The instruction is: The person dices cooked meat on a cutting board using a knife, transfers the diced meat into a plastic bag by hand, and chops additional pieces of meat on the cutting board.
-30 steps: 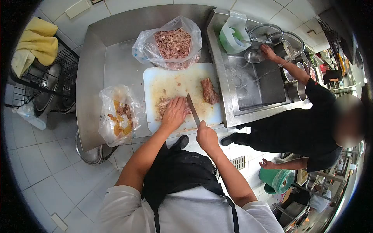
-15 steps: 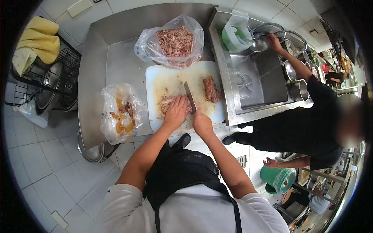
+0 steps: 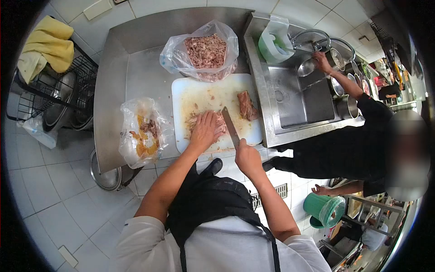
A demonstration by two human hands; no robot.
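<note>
My left hand (image 3: pixel 205 131) lies over a pile of sliced meat (image 3: pixel 219 121) on the white cutting board (image 3: pixel 181 93), its fingers pressed together on the meat. In my right hand (image 3: pixel 248 157) is the handle of a knife (image 3: pixel 230 127); the blade points up and left, just right of the sliced meat. A brown chunk of meat (image 3: pixel 246 106) rests on the board's right side. Behind the board stands a clear plastic bag (image 3: pixel 174 52) of chopped meat (image 3: pixel 206 51). Left of the board lies another clear bag (image 3: pixel 133 149) with yellow and brown scraps (image 3: pixel 147 136).
At the right a co-worker in dark clothes (image 3: pixel 331 149) holds a metal bowl (image 3: pixel 306 68) over the sink (image 3: pixel 306 102). A green container (image 3: pixel 275 47) stands at the sink's back corner. Wire rack (image 3: pixel 86 68) with yellow cloth (image 3: pixel 50 43) at left; green bin (image 3: pixel 324 208) at lower right.
The knife has swung away from my left hand, down and to the right, after moving closer to it half a second ago. The co-worker's bowl has shifted slightly.
</note>
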